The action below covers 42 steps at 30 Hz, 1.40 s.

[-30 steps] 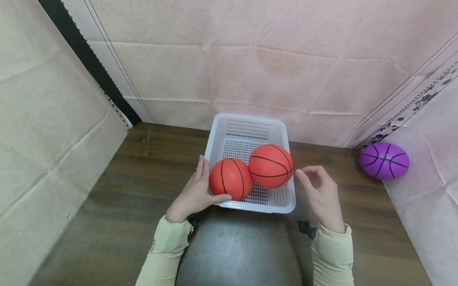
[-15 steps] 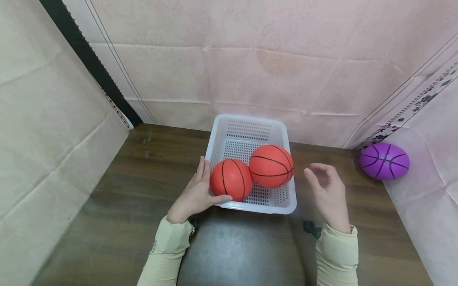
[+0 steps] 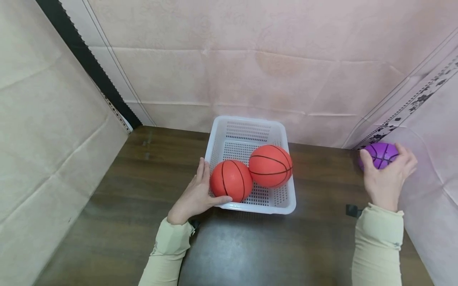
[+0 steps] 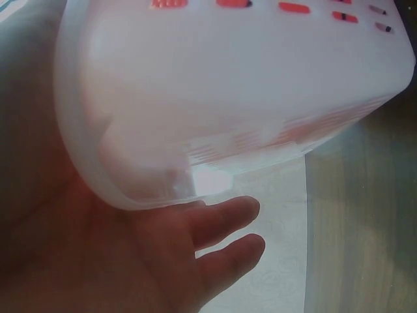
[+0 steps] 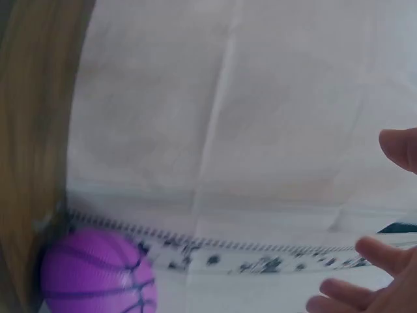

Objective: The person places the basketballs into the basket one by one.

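A white perforated basket (image 3: 250, 120) stands on the dark wooden table (image 3: 136, 190) and holds two orange balls (image 3: 230, 179) (image 3: 270, 165) side by side. My left hand (image 3: 195, 194) lies against the basket's near-left corner, with straight fingers along the left wall and the thumb along the front rim. The left wrist view shows the basket wall (image 4: 228, 85) on my palm and my fingers (image 4: 221, 222) stretched past it. My right hand (image 3: 388, 178) reaches over a purple ball (image 3: 382, 152) at the table's far right. In the right wrist view the fingers (image 5: 345, 293) are spread, apart from the ball (image 5: 98, 274).
Pale cloth walls (image 3: 250, 71) enclose the table at the back and on both sides. The purple ball lies against the right-hand cloth (image 3: 429, 190). A dark grey mat (image 3: 250, 250) covers the near middle of the table, in front of the basket.
My right hand has swung from beside the basket out to the right and now reaches over the purple ball. The left hand, basket and orange balls have stayed put.
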Each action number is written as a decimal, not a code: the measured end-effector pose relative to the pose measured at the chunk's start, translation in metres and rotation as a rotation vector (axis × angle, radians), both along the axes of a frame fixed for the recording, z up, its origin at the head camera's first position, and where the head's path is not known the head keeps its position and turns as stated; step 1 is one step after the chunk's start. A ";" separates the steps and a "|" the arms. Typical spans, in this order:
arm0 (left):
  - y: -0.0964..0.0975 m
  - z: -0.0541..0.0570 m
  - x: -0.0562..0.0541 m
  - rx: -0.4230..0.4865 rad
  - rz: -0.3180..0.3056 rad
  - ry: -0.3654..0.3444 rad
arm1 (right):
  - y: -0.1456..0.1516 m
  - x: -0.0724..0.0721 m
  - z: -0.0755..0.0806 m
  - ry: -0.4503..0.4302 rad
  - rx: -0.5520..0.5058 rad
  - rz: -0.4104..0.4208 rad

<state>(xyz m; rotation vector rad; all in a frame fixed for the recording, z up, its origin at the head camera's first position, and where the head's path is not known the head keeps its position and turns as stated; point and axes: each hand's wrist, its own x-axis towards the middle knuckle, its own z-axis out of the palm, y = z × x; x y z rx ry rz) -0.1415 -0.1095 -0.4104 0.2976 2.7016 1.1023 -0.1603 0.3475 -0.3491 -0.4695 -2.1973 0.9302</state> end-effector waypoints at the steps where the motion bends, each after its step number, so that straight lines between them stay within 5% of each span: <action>1: 0.000 0.000 0.000 -0.002 0.001 0.000 | 0.007 -0.005 0.000 -0.021 -0.011 -0.016; 10: -0.001 -0.002 0.001 -0.009 0.001 -0.004 | 0.045 -0.037 -0.010 -0.255 0.005 -0.039; 16: 0.000 -0.002 0.001 0.001 0.004 -0.005 | 0.058 -0.049 -0.022 -0.325 0.034 -0.027; 42: 0.001 0.003 0.002 -0.018 -0.008 0.021 | 0.107 -0.062 -0.049 -0.555 0.105 0.034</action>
